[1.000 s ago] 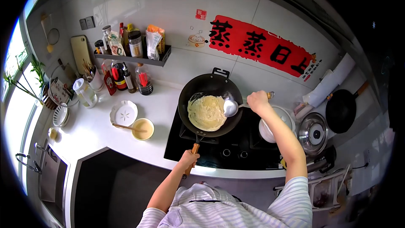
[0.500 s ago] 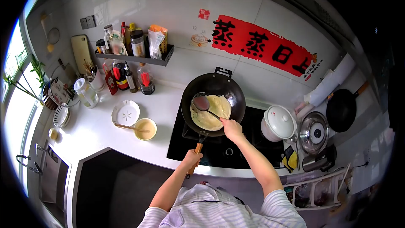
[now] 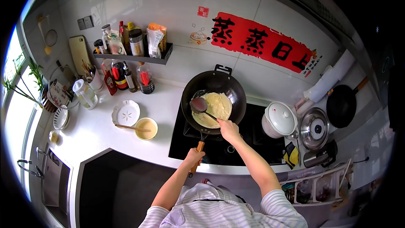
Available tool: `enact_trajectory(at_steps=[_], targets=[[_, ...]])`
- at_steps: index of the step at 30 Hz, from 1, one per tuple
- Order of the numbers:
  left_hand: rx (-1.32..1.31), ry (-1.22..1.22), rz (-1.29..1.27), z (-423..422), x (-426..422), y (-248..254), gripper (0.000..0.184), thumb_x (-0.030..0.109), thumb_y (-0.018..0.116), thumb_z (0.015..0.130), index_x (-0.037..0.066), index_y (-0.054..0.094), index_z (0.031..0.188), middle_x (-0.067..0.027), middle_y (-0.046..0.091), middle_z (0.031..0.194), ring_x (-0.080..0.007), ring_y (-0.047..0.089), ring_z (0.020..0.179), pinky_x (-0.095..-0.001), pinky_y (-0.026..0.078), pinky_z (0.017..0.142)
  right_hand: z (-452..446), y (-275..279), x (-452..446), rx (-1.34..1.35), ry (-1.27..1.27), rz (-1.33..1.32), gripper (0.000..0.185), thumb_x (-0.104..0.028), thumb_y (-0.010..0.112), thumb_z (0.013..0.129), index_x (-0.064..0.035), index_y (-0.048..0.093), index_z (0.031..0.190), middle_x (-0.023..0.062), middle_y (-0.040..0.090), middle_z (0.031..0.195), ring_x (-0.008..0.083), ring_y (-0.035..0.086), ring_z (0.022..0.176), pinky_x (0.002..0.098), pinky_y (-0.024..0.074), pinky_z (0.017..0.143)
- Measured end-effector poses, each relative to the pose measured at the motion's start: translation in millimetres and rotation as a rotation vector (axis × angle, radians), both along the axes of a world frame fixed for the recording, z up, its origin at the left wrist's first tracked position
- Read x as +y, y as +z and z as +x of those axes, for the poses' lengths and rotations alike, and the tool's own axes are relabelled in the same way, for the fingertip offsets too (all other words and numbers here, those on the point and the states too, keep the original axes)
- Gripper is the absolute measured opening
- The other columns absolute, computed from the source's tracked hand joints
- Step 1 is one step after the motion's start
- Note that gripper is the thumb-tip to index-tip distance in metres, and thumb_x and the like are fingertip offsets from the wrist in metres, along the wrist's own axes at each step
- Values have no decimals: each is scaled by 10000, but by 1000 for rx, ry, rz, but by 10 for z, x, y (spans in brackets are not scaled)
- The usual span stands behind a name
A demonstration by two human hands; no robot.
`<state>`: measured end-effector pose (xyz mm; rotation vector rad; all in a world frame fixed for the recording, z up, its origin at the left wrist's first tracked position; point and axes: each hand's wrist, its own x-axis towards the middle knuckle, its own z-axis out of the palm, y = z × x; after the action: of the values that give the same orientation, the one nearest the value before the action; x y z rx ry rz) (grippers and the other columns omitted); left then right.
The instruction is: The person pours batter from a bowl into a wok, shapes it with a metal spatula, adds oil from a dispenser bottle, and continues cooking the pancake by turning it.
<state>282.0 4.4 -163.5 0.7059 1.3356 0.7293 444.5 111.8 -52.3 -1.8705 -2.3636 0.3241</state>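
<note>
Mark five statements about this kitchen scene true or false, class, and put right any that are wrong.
1. The left hand grips the wooden handle of the wok. True.
2. The right hand is empty. False: the right hand holds a long-handled utensil.
3. A white lidded pot stands to the right of the wok. True.
4. A lid covers the wok. False: it is uncovered, with pale food showing inside.
5. The small bowl is inside the wok. False: the small bowl stands on the counter.
</note>
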Motion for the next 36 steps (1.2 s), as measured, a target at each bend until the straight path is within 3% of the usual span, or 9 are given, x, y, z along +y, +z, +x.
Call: enact_trajectory(at_steps=[8,10,20,22,25,29,36], targets=[[-6,7,-16,4,1,3,130,77,622,807,43,501,839,-36,500,566,-134,470,414,-308,420,398,37,18,-164,-31,21,12,312,-176,445,937,-195,624,1192,205,659,848,371,654,806,477,519,697],[-12,7,-14,2,5,-11,130,76,623,807,42,503,842,-36,500,565,-133,470,414,-308,419,397,86,-45,-179,-47,64,64,305,-151,453,917,-186,627,1165,171,666,784,350,667,745,456,525,648],[-11,5,9,-3,-4,11,126,82,622,808,41,504,823,-37,498,562,-140,472,411,-310,418,394,210,71,-331,-33,110,30,314,-139,473,902,-186,635,1166,175,671,804,352,664,743,457,523,651],[-11,4,11,-5,-7,36,128,82,622,807,40,502,821,-38,498,561,-140,473,412,-311,418,393,225,162,-330,-76,64,-49,269,-213,490,934,-202,650,1151,167,678,891,349,658,804,464,519,684],[1,4,-6,5,-9,57,127,80,620,807,39,501,821,-38,497,563,-139,470,412,-309,418,397,339,226,-271,-127,116,-33,256,-211,505,924,-209,670,1121,152,683,910,330,664,805,449,522,682],[-7,35,-2,5,-3,45,136,71,620,795,16,498,816,-47,488,562,-145,461,410,-310,391,381,495,402,-126,-250,165,-65,250,-224,510,919,-220,689,1093,73,700,955,281,668,883,411,530,726],[-2,33,-6,9,-8,57,126,59,611,790,14,495,809,-47,485,561,-144,459,412,-306,387,381,659,880,228,-494,256,-144,243,-262,543,903,-278,701,1087,40,702,1004,255,661,951,397,523,774]])
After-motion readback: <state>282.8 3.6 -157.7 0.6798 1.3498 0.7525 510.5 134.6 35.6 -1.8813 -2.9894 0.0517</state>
